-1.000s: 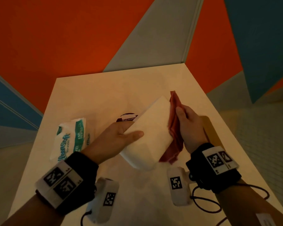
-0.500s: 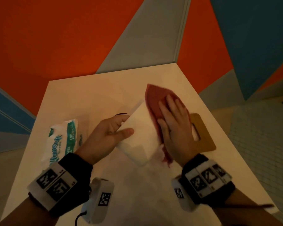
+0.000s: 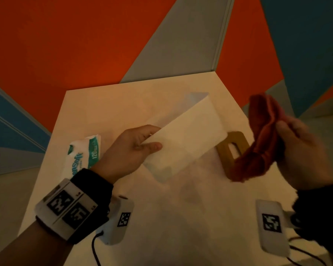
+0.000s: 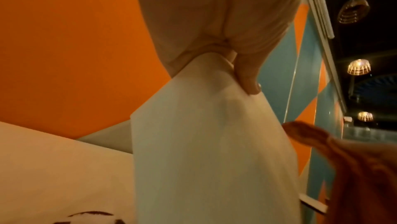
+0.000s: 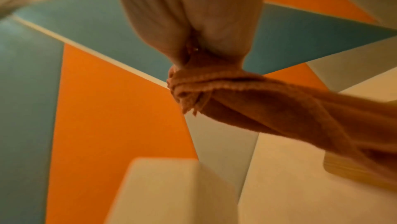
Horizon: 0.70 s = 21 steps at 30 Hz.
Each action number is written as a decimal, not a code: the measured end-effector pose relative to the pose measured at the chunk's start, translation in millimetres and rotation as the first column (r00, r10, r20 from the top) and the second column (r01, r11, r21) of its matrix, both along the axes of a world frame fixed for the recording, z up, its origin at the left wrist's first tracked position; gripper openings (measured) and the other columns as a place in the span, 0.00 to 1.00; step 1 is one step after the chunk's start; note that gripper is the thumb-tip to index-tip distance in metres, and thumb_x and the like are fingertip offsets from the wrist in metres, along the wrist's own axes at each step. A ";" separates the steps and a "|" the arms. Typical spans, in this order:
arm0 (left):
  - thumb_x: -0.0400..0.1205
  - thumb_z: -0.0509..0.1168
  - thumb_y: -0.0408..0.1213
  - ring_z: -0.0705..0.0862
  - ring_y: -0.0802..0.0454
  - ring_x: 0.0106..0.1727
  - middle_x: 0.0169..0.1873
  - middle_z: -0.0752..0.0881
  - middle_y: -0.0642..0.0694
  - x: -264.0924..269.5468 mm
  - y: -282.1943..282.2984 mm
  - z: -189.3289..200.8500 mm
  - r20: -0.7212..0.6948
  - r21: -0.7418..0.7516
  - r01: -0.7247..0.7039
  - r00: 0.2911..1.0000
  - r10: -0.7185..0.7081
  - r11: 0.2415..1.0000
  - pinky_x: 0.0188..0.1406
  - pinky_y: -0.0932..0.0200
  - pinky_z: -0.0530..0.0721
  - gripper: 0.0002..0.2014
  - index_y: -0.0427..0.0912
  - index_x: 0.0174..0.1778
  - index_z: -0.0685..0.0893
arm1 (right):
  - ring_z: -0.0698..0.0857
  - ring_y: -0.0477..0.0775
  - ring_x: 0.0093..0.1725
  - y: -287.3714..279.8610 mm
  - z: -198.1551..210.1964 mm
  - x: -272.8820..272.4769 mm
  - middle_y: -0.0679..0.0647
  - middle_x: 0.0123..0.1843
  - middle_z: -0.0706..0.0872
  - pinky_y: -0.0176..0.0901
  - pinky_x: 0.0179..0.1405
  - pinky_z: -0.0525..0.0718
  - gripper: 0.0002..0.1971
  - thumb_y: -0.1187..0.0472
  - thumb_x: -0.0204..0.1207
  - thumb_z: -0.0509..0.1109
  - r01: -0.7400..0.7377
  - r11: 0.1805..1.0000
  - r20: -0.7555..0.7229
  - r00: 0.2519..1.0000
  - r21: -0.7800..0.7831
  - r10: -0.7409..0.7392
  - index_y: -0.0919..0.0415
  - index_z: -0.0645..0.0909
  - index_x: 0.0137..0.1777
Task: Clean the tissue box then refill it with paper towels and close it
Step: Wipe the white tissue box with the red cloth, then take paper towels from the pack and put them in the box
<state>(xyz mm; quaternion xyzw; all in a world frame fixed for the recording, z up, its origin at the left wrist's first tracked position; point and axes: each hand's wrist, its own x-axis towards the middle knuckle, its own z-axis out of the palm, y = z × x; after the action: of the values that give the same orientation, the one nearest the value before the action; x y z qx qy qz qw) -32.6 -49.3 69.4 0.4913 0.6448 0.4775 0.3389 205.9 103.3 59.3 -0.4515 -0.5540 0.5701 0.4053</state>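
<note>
A white tissue box (image 3: 186,137) is held tilted above the table by my left hand (image 3: 135,148), which grips its near end, thumb on top; the same box (image 4: 210,151) fills the left wrist view, with the thumb tip (image 4: 249,81) pressed on its edge. My right hand (image 3: 304,148) grips a bunched red cloth (image 3: 258,139) off to the right, clear of the box. In the right wrist view the cloth (image 5: 247,95) hangs from the fingers above the box (image 5: 171,192). A wooden lid (image 3: 233,148) with a slot lies flat on the table behind the cloth.
A pack of paper towels (image 3: 81,156) in white and green wrapping lies on the white table (image 3: 181,217) to the left of my left wrist. Orange, grey and blue wall panels (image 3: 85,45) stand right behind the table.
My right hand has lifted the red cloth off the box and swung it out to the right. The left hand has turned the box so its long side faces up.
</note>
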 end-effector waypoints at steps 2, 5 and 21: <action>0.79 0.62 0.27 0.85 0.71 0.40 0.43 0.86 0.61 -1.4 0.9 -5.8 -0.060 -0.072 -0.003 0.998 -0.001 0.997 0.45 0.68 0.84 0.16 0.57 0.43 0.82 | 0.83 0.52 0.52 -6.4 -2.9 20.4 0.43 0.53 0.82 0.49 0.50 0.88 0.16 0.58 0.84 0.52 -0.014 0.998 -0.071 0.997 -0.063 0.009 0.35 0.77 0.47; 0.80 0.62 0.30 0.84 0.60 0.49 0.47 0.85 0.57 -4.8 3.6 -19.6 -0.148 -0.157 -0.026 0.989 0.002 0.987 0.52 0.57 0.81 0.13 0.56 0.47 0.81 | 0.82 0.55 0.56 -16.9 -29.2 40.8 0.43 0.54 0.80 0.59 0.52 0.87 0.13 0.54 0.82 0.55 0.067 0.985 -0.031 0.997 -0.158 -0.073 0.31 0.75 0.49; 0.81 0.62 0.35 0.78 0.44 0.66 0.64 0.82 0.44 -14.0 29.3 -69.2 -0.443 -0.255 -0.087 0.896 -0.036 0.963 0.59 0.61 0.70 0.14 0.46 0.62 0.80 | 0.50 0.57 0.82 -49.8 -150.1 67.5 0.54 0.84 0.52 0.54 0.82 0.44 0.32 0.46 0.81 0.54 -0.580 0.797 0.976 0.017 -0.169 0.219 0.53 0.46 0.81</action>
<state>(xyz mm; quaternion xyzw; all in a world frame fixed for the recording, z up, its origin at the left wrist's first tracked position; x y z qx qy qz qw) -46.6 -20.0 0.1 0.5280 0.7701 0.2656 0.2400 273.3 53.5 -90.8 -0.4652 -0.8561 0.1470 -0.1705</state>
